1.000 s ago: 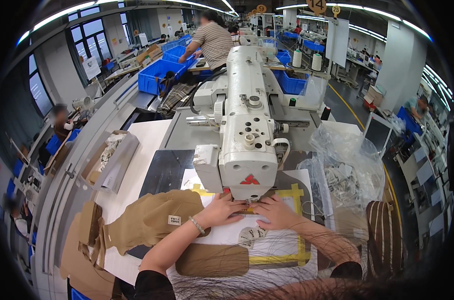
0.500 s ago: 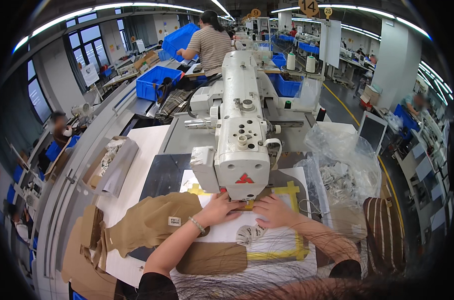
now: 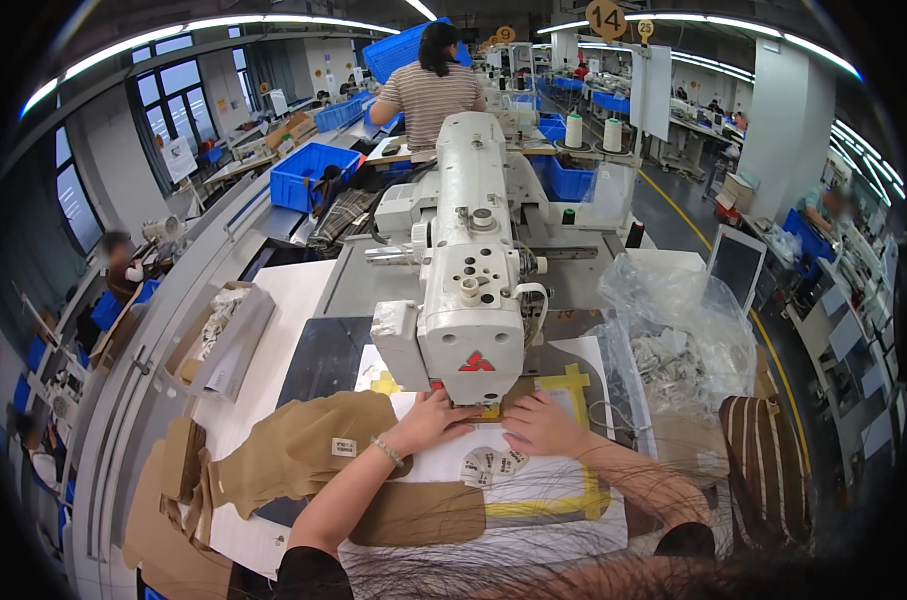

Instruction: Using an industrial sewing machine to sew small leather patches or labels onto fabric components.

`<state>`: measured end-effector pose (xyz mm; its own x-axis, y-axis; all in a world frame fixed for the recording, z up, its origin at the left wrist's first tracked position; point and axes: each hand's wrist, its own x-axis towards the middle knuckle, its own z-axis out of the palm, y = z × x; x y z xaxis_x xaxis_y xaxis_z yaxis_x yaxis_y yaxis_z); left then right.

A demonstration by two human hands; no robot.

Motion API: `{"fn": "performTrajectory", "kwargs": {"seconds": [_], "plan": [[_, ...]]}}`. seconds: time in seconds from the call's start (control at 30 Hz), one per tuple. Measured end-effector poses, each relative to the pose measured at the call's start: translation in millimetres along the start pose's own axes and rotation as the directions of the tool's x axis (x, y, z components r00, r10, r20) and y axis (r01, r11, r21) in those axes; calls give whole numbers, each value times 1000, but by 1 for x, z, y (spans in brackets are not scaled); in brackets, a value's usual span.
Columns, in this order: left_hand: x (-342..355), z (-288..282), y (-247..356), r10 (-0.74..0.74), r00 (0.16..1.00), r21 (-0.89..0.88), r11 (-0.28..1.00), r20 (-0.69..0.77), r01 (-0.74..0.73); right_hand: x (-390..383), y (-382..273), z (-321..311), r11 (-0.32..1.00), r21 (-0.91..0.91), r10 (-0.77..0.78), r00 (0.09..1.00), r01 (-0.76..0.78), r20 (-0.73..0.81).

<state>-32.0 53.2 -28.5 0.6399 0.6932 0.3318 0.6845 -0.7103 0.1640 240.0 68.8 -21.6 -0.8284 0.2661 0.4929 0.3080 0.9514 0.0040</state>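
Note:
Both hands lie at the front of a white industrial sewing machine (image 3: 471,335), just below its head. My left hand (image 3: 434,422) rests with fingers stretched toward the needle area. Opposite it, my right hand (image 3: 546,425) presses down with fingers spread and slightly bent. Whatever lies under the fingertips is mostly hidden. A fan of small white labels (image 3: 477,468) sits below my right hand, on a white sheet (image 3: 444,467) edged with yellow tape (image 3: 596,500). By my left forearm lies a brown fabric piece (image 3: 294,440) bearing a white label; another flat brown piece (image 3: 424,515) is nearer me.
An open box of labels (image 3: 219,340) stands on the left. To the right are a clear plastic bag of labels (image 3: 674,350), a tablet-like screen (image 3: 736,265) and striped brown fabric (image 3: 764,460). Beyond the machine, a co-worker (image 3: 436,100) handles a blue bin (image 3: 404,50).
The co-worker ahead has turned away, and the blue bin is now raised beyond them. My view has shifted slightly; my hands stay in nearly the same place by the needle area.

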Motion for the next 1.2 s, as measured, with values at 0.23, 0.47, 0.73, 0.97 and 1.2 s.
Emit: {"fn": "performTrajectory", "kwargs": {"seconds": [0.23, 0.47, 0.73, 0.97, 1.2], "plan": [[-8, -9, 9, -46, 997, -44, 998, -67, 43, -13, 0, -3, 979, -92, 182, 983, -183, -23], [-19, -31, 1, -342, 938, -42, 938, 50, 345, -27, 9, -17, 937, -197, 303, 952, -290, 43], [-13, -20, 7, -358, 934, -90, 930, -7, 356, -34, 12, -29, 924, -245, 352, 904, -293, 244], [6, -30, 24, -556, 827, -248, 792, 83, 558, -33, 22, -20, 929, -296, 303, 918, -224, 257], [-8, 0, 16, -711, 691, -876, 244, 129, 415, -25, 19, -18, 916, -343, 283, 940, -207, 191]]}}
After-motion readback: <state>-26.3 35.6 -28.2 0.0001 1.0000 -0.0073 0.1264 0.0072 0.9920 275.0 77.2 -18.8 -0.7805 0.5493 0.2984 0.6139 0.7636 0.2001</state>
